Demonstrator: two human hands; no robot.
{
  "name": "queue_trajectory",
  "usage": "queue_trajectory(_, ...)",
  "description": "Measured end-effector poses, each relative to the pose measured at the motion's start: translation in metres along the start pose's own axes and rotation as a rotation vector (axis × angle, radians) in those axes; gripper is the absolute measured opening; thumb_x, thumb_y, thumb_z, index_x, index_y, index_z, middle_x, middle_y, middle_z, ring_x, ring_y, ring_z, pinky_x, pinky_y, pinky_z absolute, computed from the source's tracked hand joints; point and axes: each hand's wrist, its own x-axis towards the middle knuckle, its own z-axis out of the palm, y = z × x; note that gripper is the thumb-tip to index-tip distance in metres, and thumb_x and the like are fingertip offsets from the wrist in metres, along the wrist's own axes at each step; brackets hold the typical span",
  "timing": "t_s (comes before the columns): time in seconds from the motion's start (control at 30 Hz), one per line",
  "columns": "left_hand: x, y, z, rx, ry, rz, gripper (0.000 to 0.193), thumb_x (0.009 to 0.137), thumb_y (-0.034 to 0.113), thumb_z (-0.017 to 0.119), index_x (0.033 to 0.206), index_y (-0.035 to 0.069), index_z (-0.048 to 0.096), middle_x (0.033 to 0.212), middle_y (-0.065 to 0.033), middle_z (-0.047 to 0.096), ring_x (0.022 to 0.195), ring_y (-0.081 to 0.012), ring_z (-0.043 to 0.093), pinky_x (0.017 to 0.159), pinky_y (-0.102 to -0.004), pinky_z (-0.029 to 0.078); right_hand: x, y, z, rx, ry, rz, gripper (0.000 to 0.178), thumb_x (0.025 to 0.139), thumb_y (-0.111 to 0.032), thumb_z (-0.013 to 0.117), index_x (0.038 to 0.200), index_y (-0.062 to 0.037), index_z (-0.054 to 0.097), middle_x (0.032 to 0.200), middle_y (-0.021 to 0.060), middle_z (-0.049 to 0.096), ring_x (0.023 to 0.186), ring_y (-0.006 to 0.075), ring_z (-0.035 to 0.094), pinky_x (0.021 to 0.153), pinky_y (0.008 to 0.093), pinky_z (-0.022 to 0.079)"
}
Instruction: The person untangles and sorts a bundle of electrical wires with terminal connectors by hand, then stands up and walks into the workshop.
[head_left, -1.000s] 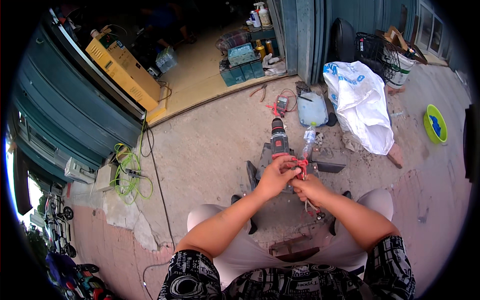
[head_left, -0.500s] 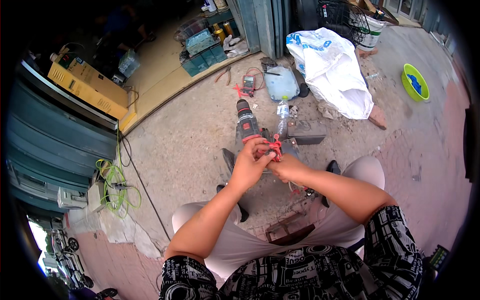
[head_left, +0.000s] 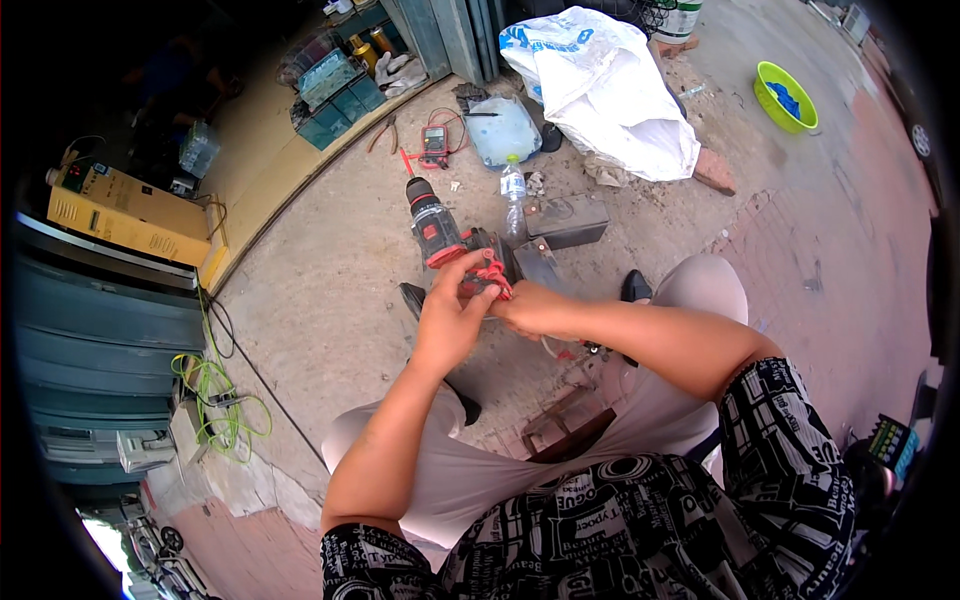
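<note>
A black-and-red power drill lies between my legs, its chuck pointing away from me. Just behind its red rear end, my left hand is closed, thumb and fingers pinching a red piece of uneven shape. My right hand is curled right beside it, touching or nearly touching the left fingertips. What the right fingers hold is hidden under the hand. Beyond the hands stand a clear plastic bottle with a green cap and a dark grey box.
Farther off lie a multimeter with a red lead, pliers, a bluish plastic container and a large white sack. A green basin sits far right. Left are a yellow machine and a coiled green cable.
The whole view has shifted, so the surroundings sit farther left and mostly higher in it. Both hands keep about the same grip beside the drill.
</note>
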Motion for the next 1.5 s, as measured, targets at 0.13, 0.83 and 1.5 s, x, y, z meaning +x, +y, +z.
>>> queue_trajectory(0.13, 0.0, 0.009, 0.002, -0.037, 0.007, -0.044, 0.053, 0.087, -0.001, 0.058, 0.135, 0.008, 0.04, 0.121, -0.0084, 0.053, 0.092, -0.0119, 0.057, 0.078, -0.0264, 0.048, 0.0, -0.002, -0.002, 0.007, -0.007, 0.02, 0.042, 0.086, -0.041, 0.054, 0.068, -0.0037, 0.049, 0.056, 0.0032, 0.043, 0.046, 0.0144, 0.041, 0.042, 0.0295, 0.032)
queue_trajectory(0.83, -0.002, 0.005, 0.001, 0.018, -0.035, -0.019, 0.041, 0.082, 0.002, 0.064, 0.121, 0.012, 0.053, 0.103, -0.0121, 0.062, 0.092, -0.0206, 0.064, 0.077, -0.0306, 0.051, -0.001, -0.002, -0.003, -0.01, 0.047, -0.002, 0.037, 0.082, -0.039, 0.057, 0.071, -0.0044, 0.056, 0.058, 0.0043, 0.051, 0.049, 0.0153, 0.048, 0.041, 0.0309, 0.036)
queue_trajectory(1.5, 0.001, 0.015, -0.001, -0.013, 0.062, -0.069, 0.053, 0.083, 0.003, 0.065, 0.13, 0.006, 0.043, 0.118, -0.0114, 0.055, 0.09, -0.0139, 0.061, 0.077, -0.028, 0.051, -0.007, -0.012, -0.005, 0.347, -0.047, 0.107, 0.031, 0.088, -0.029, 0.05, 0.064, -0.0156, 0.038, 0.056, -0.0074, 0.03, 0.045, 0.0056, 0.024, 0.042, 0.0245, 0.02)
